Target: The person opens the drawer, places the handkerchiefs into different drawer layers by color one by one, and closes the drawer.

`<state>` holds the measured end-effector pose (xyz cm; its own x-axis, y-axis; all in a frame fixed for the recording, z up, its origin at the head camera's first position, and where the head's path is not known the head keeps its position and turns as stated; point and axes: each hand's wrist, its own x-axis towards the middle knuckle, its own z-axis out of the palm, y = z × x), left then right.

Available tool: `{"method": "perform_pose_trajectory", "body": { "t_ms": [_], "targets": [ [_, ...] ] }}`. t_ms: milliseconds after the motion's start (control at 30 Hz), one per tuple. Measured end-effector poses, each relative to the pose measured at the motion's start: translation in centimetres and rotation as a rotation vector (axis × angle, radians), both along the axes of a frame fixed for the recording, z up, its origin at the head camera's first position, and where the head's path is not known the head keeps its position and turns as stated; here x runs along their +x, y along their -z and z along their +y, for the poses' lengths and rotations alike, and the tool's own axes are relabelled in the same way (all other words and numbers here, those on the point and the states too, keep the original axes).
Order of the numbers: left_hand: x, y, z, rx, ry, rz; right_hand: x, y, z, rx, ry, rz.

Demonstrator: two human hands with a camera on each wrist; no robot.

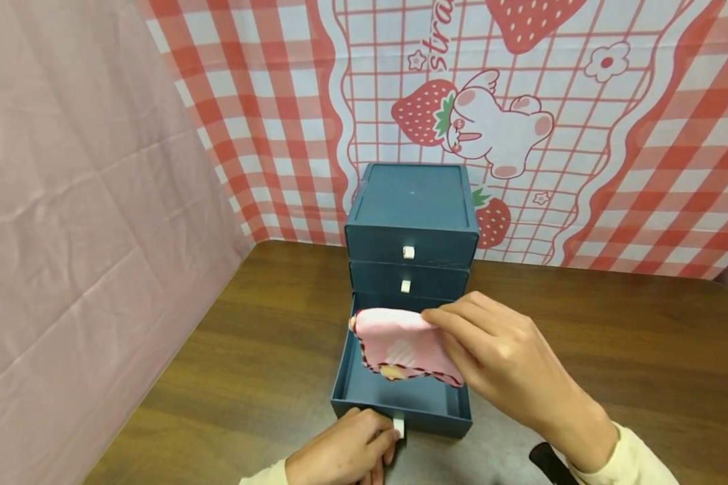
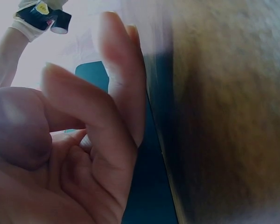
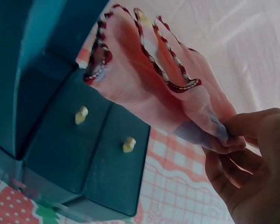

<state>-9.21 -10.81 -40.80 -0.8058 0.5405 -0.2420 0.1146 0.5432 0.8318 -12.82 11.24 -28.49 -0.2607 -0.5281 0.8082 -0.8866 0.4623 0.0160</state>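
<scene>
A small blue three-drawer chest (image 1: 411,209) stands on the brown table. Its bottom drawer (image 1: 400,397) is pulled out. My right hand (image 1: 491,350) pinches a folded pink cloth (image 1: 403,347) with a dark red trimmed edge and holds it just above the drawer. In the right wrist view the pink cloth (image 3: 163,88) hangs from my fingers (image 3: 233,135) beside the chest (image 3: 60,135). My left hand (image 1: 346,451) grips the white knob (image 1: 398,426) on the drawer's front. The left wrist view is blurred and shows my curled fingers (image 2: 93,130) against the blue drawer (image 2: 147,177).
The two upper drawers are closed, each with a white knob (image 1: 408,252). A strawberry-and-bunny checked backdrop (image 1: 522,114) hangs behind the chest. A pink cloth wall (image 1: 79,236) stands at the left. Bare wooden table (image 1: 613,337) lies on both sides of the chest.
</scene>
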Motion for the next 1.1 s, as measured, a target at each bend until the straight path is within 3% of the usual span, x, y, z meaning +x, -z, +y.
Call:
{"method": "perform_pose_trajectory", "body": {
  "t_ms": [533, 867, 1100],
  "targets": [
    [0.3, 0.3, 0.1, 0.055, 0.004, 0.025, -1.0, 3.3, -0.4, 0.092, 0.037, -0.246],
    [0.3, 0.4, 0.1, 0.077, 0.003, 0.003, -1.1, 4.1, -0.7, 0.114, 0.004, -0.293],
    [0.3, 0.4, 0.1, 0.084, 0.007, 0.004, -2.2, 5.0, -0.4, 0.115, -0.018, -0.329]
  ]
}}
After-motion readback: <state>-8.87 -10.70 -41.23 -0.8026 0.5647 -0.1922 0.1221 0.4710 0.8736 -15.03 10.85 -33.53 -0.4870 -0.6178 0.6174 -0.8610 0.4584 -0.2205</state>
